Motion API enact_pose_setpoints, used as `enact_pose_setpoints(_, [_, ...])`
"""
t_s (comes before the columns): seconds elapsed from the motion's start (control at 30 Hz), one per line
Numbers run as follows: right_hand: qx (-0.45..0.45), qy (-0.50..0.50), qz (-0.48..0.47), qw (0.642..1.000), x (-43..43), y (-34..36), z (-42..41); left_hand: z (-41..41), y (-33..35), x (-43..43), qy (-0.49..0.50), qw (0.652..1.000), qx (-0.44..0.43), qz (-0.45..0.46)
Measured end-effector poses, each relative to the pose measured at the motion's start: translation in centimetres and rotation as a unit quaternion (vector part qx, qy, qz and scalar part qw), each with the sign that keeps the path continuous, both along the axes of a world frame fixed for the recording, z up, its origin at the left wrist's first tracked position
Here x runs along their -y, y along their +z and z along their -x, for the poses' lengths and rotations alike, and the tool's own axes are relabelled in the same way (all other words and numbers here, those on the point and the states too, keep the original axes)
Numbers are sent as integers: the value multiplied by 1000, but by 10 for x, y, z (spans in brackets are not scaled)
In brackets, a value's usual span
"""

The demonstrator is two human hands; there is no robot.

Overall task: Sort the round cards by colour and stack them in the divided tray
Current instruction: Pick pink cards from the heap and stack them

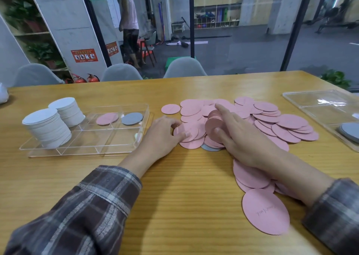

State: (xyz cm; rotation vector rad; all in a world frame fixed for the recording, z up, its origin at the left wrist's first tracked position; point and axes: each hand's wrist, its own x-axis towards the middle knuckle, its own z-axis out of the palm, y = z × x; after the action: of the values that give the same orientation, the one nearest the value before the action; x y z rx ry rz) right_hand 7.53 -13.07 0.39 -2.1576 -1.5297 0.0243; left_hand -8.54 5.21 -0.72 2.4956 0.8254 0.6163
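A bundle of pink cards (213, 121) is gripped on edge by the right hand (240, 138) at the middle of the frame. The thumb is pressed below it and the fingers are curled behind it, with the index finger stretched straight past its top. A loose pink card (186, 131) at the left edge of the pile of pink cards (275, 122) is pinched by the bent fingers of the left hand (163, 136).

The divided tray (85, 151) lies at centre left. 2 white stacks (46, 128) are held in its left compartments, and 1 lone pink card (107, 118) and 1 lone grey card (132, 118) in its upper ones.

A half-hidden grey card (208, 148) is seen under the pile's lower edge, where it could be swept unnoticed into the pink bundle. The bundle is held only by its edges, so it could fan out and spill if the grip were loosened on the way to the tray.
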Motion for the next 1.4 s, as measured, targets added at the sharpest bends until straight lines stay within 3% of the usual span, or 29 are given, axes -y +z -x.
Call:
enact_pose_setpoints(0.33, [-96, 2, -49, 994, 2, -1, -6, 6, 11, -6, -20, 988, 83, 126])
enact_pose_setpoints(0.47, [-112, 3, -67, 991, 1, -2, -5, 5, 15, 1, -86, 952, 137, 259])
enact_pose_setpoints(0.57, [-116, 9, -69, 991, 0, -3, -5, 1, 16, 11, -121, 934, 154, 298])
enact_pose_setpoints(0.7, [-122, 14, -67, 990, 0, -3, -3, -9, 10, 25, -95, 938, 168, 288])
enact_pose_setpoints(0.9, [-114, 27, -62, 991, -2, -4, -1, -15, 6, 34, -64, 963, 193, 178])
enact_pose_setpoints(1.17, [-114, 28, -51, 992, -3, -2, 2, -21, 0, 33, -59, 945, 186, 264])
enact_pose_setpoints(1.4, [-85, 28, -37, 995, -4, -4, -1, -20, -2, 32, -76, 953, 177, 234])
